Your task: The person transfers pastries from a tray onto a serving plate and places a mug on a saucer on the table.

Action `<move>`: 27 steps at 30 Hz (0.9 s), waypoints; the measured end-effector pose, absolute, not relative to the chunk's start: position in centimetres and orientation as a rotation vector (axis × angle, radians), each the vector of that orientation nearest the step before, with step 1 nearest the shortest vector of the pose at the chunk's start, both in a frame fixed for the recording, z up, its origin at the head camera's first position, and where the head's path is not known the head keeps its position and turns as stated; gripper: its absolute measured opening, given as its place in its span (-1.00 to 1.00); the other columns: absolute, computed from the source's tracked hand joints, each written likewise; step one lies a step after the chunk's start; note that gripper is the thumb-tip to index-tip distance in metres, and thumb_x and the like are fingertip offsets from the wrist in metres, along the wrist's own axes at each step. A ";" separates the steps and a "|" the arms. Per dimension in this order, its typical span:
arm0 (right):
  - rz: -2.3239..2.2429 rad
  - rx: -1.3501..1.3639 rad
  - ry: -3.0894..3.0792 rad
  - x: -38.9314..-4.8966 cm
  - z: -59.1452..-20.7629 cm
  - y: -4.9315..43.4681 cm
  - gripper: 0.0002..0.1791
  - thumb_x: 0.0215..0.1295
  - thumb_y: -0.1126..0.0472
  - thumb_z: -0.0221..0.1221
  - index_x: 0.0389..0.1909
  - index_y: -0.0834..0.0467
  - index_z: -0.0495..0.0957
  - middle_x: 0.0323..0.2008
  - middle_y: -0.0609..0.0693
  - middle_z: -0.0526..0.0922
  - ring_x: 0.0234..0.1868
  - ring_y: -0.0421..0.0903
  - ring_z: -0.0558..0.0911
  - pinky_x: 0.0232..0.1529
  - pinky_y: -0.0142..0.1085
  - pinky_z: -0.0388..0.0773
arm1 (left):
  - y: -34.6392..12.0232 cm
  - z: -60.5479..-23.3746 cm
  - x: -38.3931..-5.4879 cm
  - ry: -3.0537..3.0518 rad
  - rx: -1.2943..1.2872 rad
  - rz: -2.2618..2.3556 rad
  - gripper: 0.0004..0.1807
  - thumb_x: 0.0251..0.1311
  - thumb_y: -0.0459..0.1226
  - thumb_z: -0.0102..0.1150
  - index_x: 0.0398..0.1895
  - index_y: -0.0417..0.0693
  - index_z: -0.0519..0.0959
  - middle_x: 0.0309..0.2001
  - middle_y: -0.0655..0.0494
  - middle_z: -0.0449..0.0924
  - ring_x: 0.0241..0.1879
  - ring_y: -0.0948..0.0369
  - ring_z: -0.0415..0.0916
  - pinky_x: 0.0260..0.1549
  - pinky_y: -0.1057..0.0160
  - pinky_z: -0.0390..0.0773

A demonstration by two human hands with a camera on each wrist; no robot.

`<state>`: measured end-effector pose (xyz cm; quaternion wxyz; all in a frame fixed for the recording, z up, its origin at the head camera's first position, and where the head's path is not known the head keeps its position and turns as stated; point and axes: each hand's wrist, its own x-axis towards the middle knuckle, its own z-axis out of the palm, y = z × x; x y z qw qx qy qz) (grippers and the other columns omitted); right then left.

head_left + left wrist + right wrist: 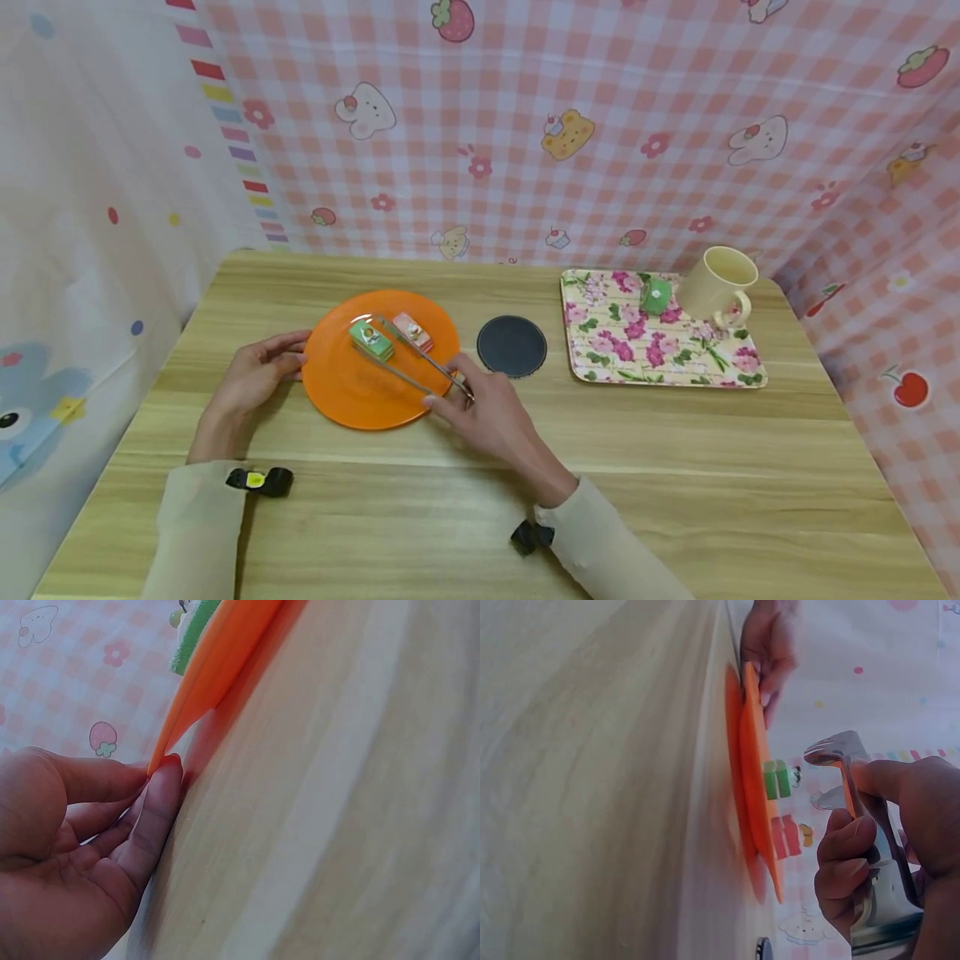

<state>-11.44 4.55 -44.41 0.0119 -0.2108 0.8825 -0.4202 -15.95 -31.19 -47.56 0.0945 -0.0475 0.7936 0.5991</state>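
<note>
My left hand (251,375) pinches the left rim of the orange plate (352,396); the left wrist view has the rim between thumb and fingers. My right hand (491,408) grips metal tongs (405,377) over the plate. Their two arms are spread apart, reaching toward a green toy cake slice (371,339) and a pink one (412,331) that rest side by side on the plate. In the right wrist view, the ends of the tongs (844,746) stand off from the green slice (776,780), apparently holding nothing.
A round dark coaster (512,345) lies right of the plate. Beyond it, a floral tray (637,367) carries a cream mug (708,287) and a small green roll (656,297). A checked curtain (510,192) hangs behind the wooden table (390,525).
</note>
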 end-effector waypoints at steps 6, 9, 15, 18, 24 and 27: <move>-1.377 -0.597 2.745 -11.5 -43.8 5.7 -0.64 0.35 -0.05 0.34 0.03 -0.02 0.49 -0.61 -0.15 0.55 -0.67 -0.25 0.42 -0.62 -0.46 0.32 | -31.3 -47.6 -16.0 2.364 -0.138 1.762 -0.46 0.51 -0.36 0.03 0.50 -0.27 0.31 0.00 0.25 0.58 -0.17 0.45 0.64 -0.13 0.41 0.74; -1.389 -0.566 2.760 -11.7 -43.6 6.3 -0.64 0.35 -0.04 0.35 0.05 -0.05 0.50 -0.58 -0.16 0.60 -0.65 -0.22 0.46 -0.61 -0.45 0.36 | -31.3 -47.6 -16.0 2.372 -0.133 1.753 -0.46 0.52 -0.36 0.03 0.50 -0.27 0.31 0.03 0.20 0.58 -0.17 0.45 0.64 -0.12 0.41 0.74; -1.394 -0.525 2.801 -12.0 -43.3 7.3 -0.63 0.35 -0.04 0.35 0.06 -0.02 0.51 -0.54 -0.13 0.66 -0.61 -0.19 0.51 -0.56 -0.41 0.44 | -31.1 -47.4 -15.9 2.383 -0.139 1.740 -0.47 0.52 -0.35 0.02 0.49 -0.27 0.33 0.05 0.19 0.57 -0.16 0.44 0.64 -0.11 0.41 0.74; -1.406 -0.498 2.811 -12.1 -43.2 7.8 -0.61 0.34 -0.06 0.35 0.07 -0.03 0.51 -0.54 -0.11 0.65 -0.61 -0.17 0.51 -0.56 -0.39 0.44 | -31.1 -47.4 -15.8 2.384 -0.146 1.737 -0.48 0.52 -0.35 0.02 0.49 -0.26 0.33 0.04 0.20 0.57 -0.16 0.44 0.64 -0.11 0.41 0.74; -1.415 -0.470 2.867 -12.4 -43.1 8.8 -0.61 0.33 -0.05 0.36 0.06 -0.02 0.49 -0.58 -0.09 0.63 -0.65 -0.17 0.50 -0.62 -0.39 0.42 | -31.2 -47.4 -15.8 2.381 -0.146 1.739 -0.48 0.52 -0.34 0.02 0.49 -0.25 0.33 0.04 0.22 0.57 -0.15 0.44 0.65 -0.10 0.41 0.74; -1.421 -0.420 2.877 -12.5 -42.9 9.3 -0.57 0.33 -0.05 0.36 0.08 0.00 0.47 -0.57 -0.06 0.65 -0.63 -0.17 0.54 -0.61 -0.37 0.47 | -31.2 -47.4 -15.8 2.371 -0.145 1.746 -0.48 0.53 -0.32 0.02 0.49 -0.24 0.33 0.05 0.20 0.57 -0.14 0.43 0.65 -0.09 0.40 0.74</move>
